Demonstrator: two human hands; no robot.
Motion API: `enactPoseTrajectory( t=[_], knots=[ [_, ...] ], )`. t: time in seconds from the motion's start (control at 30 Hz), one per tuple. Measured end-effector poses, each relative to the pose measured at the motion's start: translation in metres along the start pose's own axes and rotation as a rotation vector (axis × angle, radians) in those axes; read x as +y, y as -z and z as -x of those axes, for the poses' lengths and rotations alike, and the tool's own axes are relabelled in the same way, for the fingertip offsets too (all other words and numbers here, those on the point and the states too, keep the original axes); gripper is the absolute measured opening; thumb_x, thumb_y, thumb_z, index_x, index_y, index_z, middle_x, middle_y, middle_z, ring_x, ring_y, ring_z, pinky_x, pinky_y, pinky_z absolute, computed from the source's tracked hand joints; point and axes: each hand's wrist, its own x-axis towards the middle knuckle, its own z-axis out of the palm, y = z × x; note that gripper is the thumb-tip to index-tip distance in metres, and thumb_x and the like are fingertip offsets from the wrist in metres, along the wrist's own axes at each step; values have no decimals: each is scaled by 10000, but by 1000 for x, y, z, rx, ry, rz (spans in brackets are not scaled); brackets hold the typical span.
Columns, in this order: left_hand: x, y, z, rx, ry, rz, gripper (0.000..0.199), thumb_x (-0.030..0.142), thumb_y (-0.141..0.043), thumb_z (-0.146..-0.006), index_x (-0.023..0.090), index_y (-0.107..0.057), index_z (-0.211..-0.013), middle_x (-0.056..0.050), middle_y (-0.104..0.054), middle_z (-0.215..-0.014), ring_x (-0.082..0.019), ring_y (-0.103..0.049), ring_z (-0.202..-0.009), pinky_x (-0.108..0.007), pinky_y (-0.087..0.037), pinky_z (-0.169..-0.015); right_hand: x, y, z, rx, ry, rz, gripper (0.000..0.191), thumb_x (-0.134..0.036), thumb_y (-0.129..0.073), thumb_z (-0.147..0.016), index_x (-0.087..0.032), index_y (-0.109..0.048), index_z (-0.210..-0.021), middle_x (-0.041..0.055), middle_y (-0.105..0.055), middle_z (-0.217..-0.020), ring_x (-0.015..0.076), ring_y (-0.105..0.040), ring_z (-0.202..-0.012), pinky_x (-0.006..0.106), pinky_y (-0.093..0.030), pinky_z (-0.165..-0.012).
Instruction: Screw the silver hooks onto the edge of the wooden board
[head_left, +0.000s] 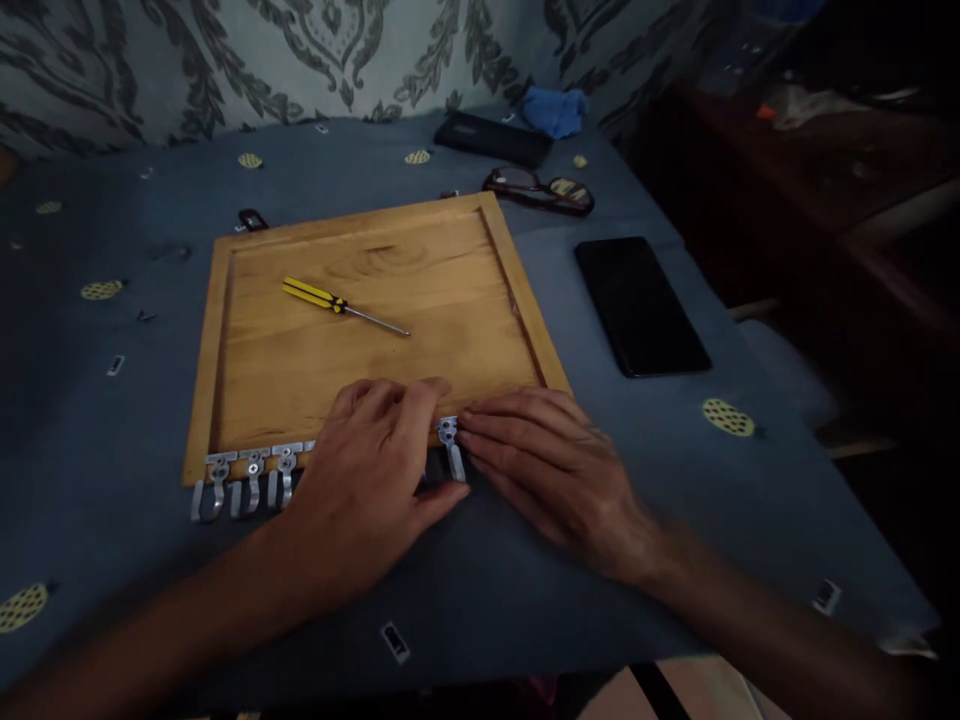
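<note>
A shallow wooden tray-like board (375,370) with a raised frame lies on the table. Along its near edge runs a metal hook rail (255,466) with several silver hooks hanging over the side. My left hand (367,490) is closed around the middle of this rail, its thumb close to a hook on the right, and it covers part of the rail. From the right, my right hand (555,470) presses its fingers together against the rail's right end and the board's edge. Resting inside the board is a screwdriver (315,295) with a yellow and black handle.
Right of the board lies a black smartphone (643,307). Eyeglasses (540,190), a dark case (493,139) and a blue cloth (555,111) sit at the back. Small screws (145,316) lie to the left on the patterned blue tablecloth (120,430).
</note>
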Motion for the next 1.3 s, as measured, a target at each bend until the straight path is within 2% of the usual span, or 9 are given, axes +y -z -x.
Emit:
enactPoseTrajectory(
  t=[0.5,0.87,1.2,1.3],
  knots=[
    [-3,-1,0,11,-5,33,542,268,-786,-736,163,-448,-1146,-58,-668,-969,-248,-588,-925,-425,-464,-900,1,0,3,-86,-2,84,152,-174,-622,-936,-194,-674,-1077,22,-773,-1076,188,-694,-1062,426,-511,-981],
    [-3,-2,0,17,-8,35,535,263,-788,-730,177,-441,-1129,-51,-676,-971,-255,-594,-946,-420,-459,-885,-1,0,3,-69,6,108,105,-183,-639,-927,-193,-678,-1024,10,-773,-1071,210,-704,-1022,474,-489,-974],
    [-3,-2,0,14,-26,1,482,273,-763,-756,172,-459,-1117,-74,-676,-982,-271,-598,-931,-451,-477,-881,0,-2,3,-32,18,108,109,-184,-674,-907,-204,-669,-1014,-7,-777,-1027,187,-696,-991,485,-478,-994],
    [-5,-3,-1,9,-19,31,561,292,-789,-745,167,-446,-1171,-79,-675,-1013,-277,-605,-956,-457,-479,-889,0,-2,3,-42,20,101,91,-188,-654,-922,-203,-672,-1010,-4,-775,-1038,186,-691,-1015,485,-473,-999]
  ],
)
